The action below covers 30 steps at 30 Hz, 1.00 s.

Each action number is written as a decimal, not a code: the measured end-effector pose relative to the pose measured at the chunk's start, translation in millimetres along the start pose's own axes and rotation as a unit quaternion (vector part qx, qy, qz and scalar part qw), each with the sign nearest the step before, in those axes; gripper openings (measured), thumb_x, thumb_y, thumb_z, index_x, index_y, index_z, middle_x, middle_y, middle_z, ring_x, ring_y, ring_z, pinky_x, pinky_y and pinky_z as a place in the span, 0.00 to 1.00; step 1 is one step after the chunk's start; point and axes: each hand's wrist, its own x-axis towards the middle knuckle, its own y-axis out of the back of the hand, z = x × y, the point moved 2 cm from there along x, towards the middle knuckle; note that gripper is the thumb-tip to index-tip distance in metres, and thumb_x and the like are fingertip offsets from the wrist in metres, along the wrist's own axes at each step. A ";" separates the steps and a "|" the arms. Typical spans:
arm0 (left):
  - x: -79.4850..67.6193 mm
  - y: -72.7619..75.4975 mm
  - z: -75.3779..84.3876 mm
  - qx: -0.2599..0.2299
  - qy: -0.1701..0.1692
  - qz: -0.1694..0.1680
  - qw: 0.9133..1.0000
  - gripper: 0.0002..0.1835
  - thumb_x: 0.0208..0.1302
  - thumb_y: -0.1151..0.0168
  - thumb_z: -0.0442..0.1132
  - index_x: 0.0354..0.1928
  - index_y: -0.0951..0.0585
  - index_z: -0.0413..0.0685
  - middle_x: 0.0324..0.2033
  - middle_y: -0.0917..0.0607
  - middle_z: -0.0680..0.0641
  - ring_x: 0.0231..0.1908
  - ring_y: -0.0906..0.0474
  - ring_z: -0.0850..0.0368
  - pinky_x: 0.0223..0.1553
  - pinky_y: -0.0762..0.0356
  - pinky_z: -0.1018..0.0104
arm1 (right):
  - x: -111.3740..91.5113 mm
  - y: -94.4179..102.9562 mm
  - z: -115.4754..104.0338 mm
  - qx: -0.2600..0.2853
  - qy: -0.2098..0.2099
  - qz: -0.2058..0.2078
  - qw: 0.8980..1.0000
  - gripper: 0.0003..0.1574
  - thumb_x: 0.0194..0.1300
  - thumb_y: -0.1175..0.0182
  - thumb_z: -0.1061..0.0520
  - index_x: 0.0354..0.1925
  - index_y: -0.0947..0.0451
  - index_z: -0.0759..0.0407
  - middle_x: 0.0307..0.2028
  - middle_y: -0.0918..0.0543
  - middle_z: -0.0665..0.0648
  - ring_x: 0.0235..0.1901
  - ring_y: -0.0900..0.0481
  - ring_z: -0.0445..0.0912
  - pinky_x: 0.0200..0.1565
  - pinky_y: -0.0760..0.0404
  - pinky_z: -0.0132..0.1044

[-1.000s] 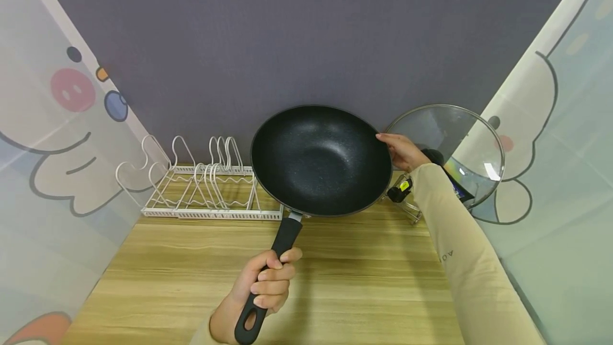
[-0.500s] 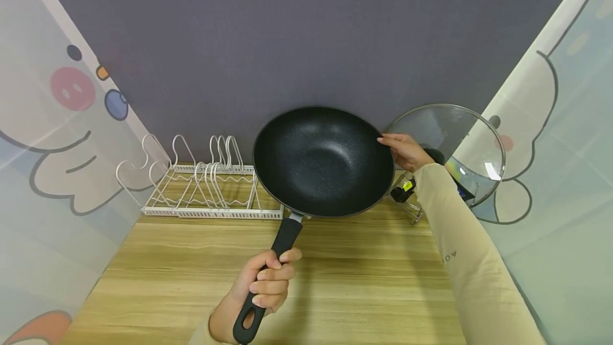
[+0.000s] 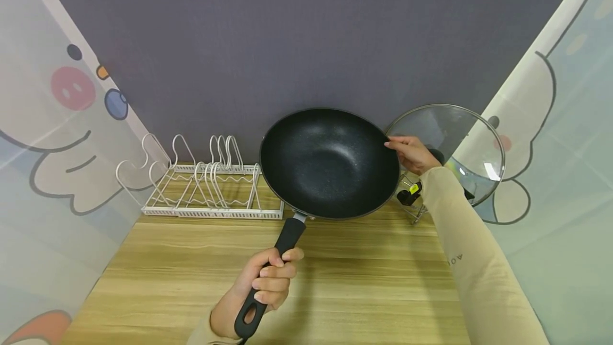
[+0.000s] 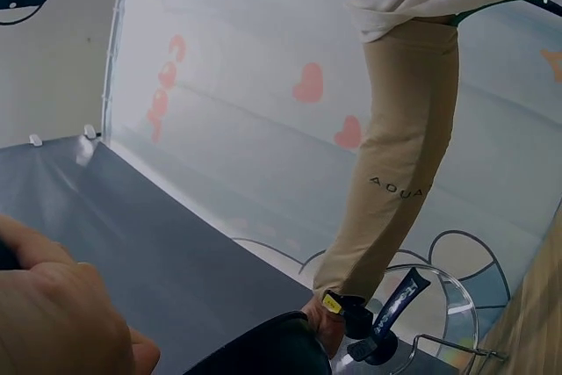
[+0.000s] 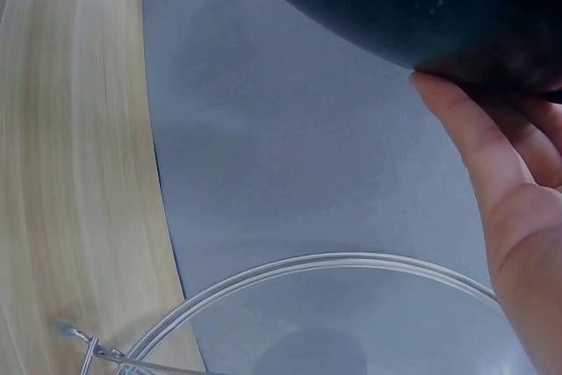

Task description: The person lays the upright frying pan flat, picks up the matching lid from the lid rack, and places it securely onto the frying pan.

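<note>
A black wok [image 3: 330,164] is held tilted above the table, its inside turned to the head camera. My left hand [image 3: 269,280] grips its black handle [image 3: 290,234], fingers curled round it. At the wok's right rim, my right hand [image 3: 413,154] pinches the edge between thumb and fingers. In the right wrist view the thumb of the right hand [image 5: 500,164] touches the wok's dark outer side [image 5: 386,6]. The left hand [image 4: 66,313] fills the lower left of the left wrist view.
A white wire rack [image 3: 206,190] stands at the back left. Behind the right forearm, a glass lid [image 3: 471,148] leans upright in a metal wire stand [image 3: 415,212]. A grey wall [image 3: 306,36] closes off the back of the wooden table [image 3: 373,281].
The wok has shifted slightly to the right, and my right hand has moved right and a little down with it. The left hand keeps its grip on the handle.
</note>
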 end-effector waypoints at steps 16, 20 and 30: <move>1.4 3.9 7.6 -0.002 0.022 0.032 0.999 0.05 0.63 0.54 0.33 0.36 0.36 0.52 0.14 0.45 0.58 0.10 0.46 0.69 0.12 0.45 0.80 | -2.0 16.9 3.2 -0.061 -0.023 -0.006 0.998 0.38 0.69 0.48 0.62 0.71 0.51 0.65 0.14 0.32 0.43 0.04 0.45 0.35 0.09 0.44 0.27; 2.7 5.2 9.5 -0.003 0.028 0.043 0.999 0.06 0.63 0.54 0.33 0.35 0.37 0.52 0.14 0.45 0.58 0.11 0.46 0.70 0.13 0.45 0.80 | -4.7 18.6 3.4 -0.045 -0.018 -0.001 0.999 0.39 0.68 0.47 0.63 0.70 0.52 0.67 0.22 0.28 0.43 0.06 0.43 0.33 0.10 0.42 0.25; 2.4 5.8 11.7 0.007 0.045 0.089 0.995 0.05 0.62 0.54 0.33 0.34 0.36 0.52 0.14 0.46 0.59 0.11 0.46 0.70 0.14 0.45 0.81 | -7.6 21.4 9.5 -0.019 -0.009 0.013 1.000 0.39 0.67 0.47 0.65 0.69 0.54 0.71 0.71 0.50 0.62 0.10 0.39 0.33 0.14 0.38 0.23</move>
